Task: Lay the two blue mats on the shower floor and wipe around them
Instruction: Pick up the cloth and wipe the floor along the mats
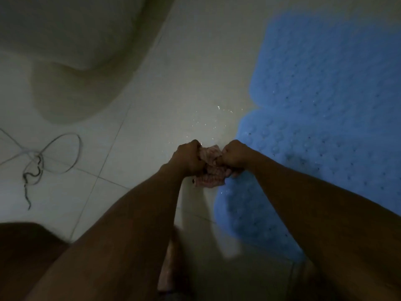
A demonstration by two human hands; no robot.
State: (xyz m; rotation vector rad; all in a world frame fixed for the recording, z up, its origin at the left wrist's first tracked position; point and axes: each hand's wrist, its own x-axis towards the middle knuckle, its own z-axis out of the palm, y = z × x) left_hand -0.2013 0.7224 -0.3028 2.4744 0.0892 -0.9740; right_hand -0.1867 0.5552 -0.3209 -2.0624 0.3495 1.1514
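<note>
Bare forearms, bare hands

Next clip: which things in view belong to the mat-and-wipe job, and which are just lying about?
Job:
- blue mats on the floor
- pinkish cloth, gripped by the left hand and right hand
- wet tiled floor

Lying about:
- tangled cord
- pale rounded fixture
</note>
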